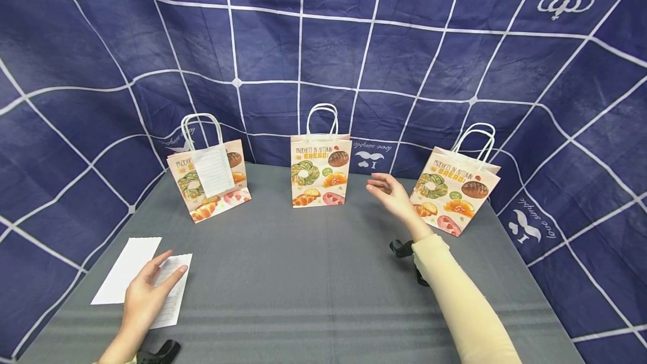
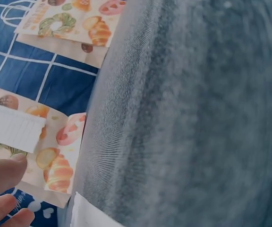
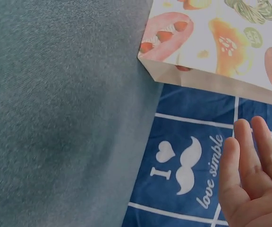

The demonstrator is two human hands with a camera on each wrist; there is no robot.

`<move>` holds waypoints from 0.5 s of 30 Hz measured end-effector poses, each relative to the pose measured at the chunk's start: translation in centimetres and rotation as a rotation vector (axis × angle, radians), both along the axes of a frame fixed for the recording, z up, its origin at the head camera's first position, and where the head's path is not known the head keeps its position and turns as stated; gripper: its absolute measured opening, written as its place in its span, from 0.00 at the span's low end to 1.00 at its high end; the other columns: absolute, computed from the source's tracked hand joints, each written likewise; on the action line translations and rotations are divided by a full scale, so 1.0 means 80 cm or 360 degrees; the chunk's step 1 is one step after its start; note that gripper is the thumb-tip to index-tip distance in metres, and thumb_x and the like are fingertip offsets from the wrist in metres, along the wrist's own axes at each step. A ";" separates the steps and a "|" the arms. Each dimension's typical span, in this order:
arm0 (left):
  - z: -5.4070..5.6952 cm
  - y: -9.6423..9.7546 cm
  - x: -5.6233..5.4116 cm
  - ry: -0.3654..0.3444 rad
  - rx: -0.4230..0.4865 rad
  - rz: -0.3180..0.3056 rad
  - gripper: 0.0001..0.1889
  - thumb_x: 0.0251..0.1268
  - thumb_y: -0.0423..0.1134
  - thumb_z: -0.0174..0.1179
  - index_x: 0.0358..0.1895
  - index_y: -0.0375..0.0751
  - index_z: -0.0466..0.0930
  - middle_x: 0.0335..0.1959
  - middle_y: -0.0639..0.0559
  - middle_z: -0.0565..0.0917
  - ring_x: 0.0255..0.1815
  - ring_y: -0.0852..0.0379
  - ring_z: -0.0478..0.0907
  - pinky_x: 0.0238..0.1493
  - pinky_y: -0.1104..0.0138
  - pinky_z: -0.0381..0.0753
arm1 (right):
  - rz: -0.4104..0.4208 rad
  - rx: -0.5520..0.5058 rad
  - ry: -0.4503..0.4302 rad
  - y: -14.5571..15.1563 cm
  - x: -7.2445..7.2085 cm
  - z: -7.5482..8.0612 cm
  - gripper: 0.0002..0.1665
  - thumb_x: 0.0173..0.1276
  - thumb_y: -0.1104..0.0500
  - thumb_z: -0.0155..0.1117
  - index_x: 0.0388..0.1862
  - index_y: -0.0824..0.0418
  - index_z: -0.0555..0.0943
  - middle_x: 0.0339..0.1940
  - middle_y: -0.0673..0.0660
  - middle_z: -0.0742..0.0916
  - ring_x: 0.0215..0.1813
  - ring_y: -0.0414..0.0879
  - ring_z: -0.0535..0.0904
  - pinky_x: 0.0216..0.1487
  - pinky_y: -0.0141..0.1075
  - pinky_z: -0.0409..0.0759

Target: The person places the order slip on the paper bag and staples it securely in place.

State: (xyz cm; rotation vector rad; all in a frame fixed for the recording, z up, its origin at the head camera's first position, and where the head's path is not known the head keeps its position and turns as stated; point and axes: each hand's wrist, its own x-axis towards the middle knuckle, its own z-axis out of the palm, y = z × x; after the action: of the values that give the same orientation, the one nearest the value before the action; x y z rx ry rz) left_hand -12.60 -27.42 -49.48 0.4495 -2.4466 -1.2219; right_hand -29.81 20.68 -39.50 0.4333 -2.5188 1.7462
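In the head view my left hand [image 1: 144, 294] is over a printed paper slip [image 1: 174, 299], its thumb and fingers spread and relaxed. Beside that slip lies a blank white one [image 1: 123, 274], partly under it. The left paper bag [image 1: 204, 212] has another printed slip [image 1: 214, 170] on its front, hanging below the handles. My right hand [image 1: 394, 198] is in the air with fingers extended, between the middle paper bag [image 1: 320, 173] and the right paper bag [image 1: 440, 192]. In the right wrist view the palm [image 3: 259, 198] holds nothing.
All three bags stand upright along the back of the grey cloth-covered table [image 1: 283, 274], white handles up and bread pictures facing me. A blue curtain [image 1: 404, 60] with white lines rises behind and at both sides. Black straps [image 1: 159, 353] circle my wrists.
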 end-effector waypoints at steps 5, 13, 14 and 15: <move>-0.005 -0.003 0.000 -0.0023 -0.0037 -0.0007 0.30 0.53 0.46 0.69 0.60 0.41 0.74 0.59 0.37 0.74 0.60 0.70 0.66 0.49 0.89 0.56 | -0.0006 0.0006 0.0004 -0.011 -0.013 -0.007 0.26 0.67 0.63 0.60 0.60 0.74 0.67 0.55 0.74 0.77 0.57 0.64 0.74 0.58 0.50 0.71; -0.015 -0.008 0.003 -0.0041 -0.0092 0.0004 0.32 0.50 0.47 0.71 0.61 0.44 0.73 0.61 0.63 0.72 0.65 0.65 0.62 0.51 0.82 0.55 | -0.0069 0.0014 0.0037 -0.022 -0.042 -0.029 0.27 0.66 0.60 0.63 0.60 0.71 0.69 0.58 0.68 0.77 0.58 0.59 0.74 0.58 0.46 0.72; -0.017 -0.009 0.003 -0.0025 -0.0100 0.0003 0.32 0.50 0.47 0.71 0.61 0.44 0.74 0.60 0.71 0.71 0.64 0.70 0.61 0.51 0.83 0.54 | -0.0075 0.0000 0.0038 -0.024 -0.044 -0.030 0.27 0.66 0.60 0.63 0.60 0.71 0.69 0.58 0.68 0.77 0.58 0.59 0.74 0.58 0.47 0.72; -0.019 -0.010 0.003 0.0003 -0.0105 0.0000 0.32 0.49 0.46 0.72 0.61 0.44 0.74 0.58 0.77 0.69 0.63 0.75 0.60 0.52 0.84 0.54 | -0.0081 -0.0006 0.0036 -0.026 -0.046 -0.030 0.27 0.66 0.60 0.62 0.60 0.71 0.69 0.58 0.68 0.77 0.59 0.59 0.74 0.58 0.47 0.72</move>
State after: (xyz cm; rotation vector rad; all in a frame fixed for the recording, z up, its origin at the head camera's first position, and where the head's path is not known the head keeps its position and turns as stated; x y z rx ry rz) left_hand -12.34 -28.18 -50.98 0.4294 -2.4770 -1.1372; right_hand -33.50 18.63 -41.90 0.3826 -2.4882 1.7180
